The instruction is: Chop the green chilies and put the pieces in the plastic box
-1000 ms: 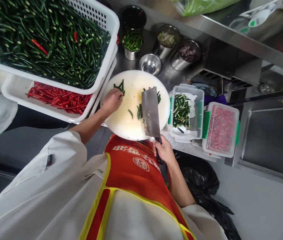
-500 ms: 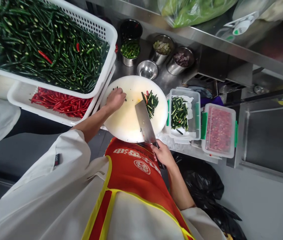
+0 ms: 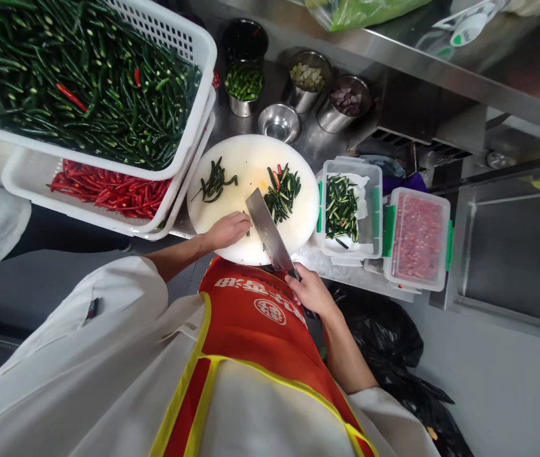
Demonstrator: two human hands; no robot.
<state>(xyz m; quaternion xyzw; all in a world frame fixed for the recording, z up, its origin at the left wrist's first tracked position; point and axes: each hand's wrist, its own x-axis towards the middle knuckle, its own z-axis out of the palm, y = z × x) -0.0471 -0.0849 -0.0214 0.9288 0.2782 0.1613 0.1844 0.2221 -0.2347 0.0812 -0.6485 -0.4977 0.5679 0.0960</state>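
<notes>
A round white cutting board (image 3: 251, 162) lies in front of me. My right hand (image 3: 312, 292) grips the handle of a cleaver (image 3: 267, 230), whose blade slants across the board's near half. My left hand (image 3: 228, 230) rests at the board's near left edge beside the blade, fingers curled over a small green chili I can barely see. A loose bunch of whole green chilies (image 3: 215, 182) lies at the board's far left. A pile of cut green chilies (image 3: 282, 190) with a bit of red sits to the right of the blade.
Stacked white baskets at left hold green chilies (image 3: 84, 70) and red chilies (image 3: 108, 190). Steel cups (image 3: 308, 82) stand behind the board. A clear tub of cut chilies (image 3: 344, 209) and a tub of minced meat (image 3: 417, 238) sit to the right. A black bag (image 3: 384, 349) lies below.
My left hand left a bunch of green chilies at the board's far left and came back to the near edge beside the blade. The cleaver shifted slightly left.
</notes>
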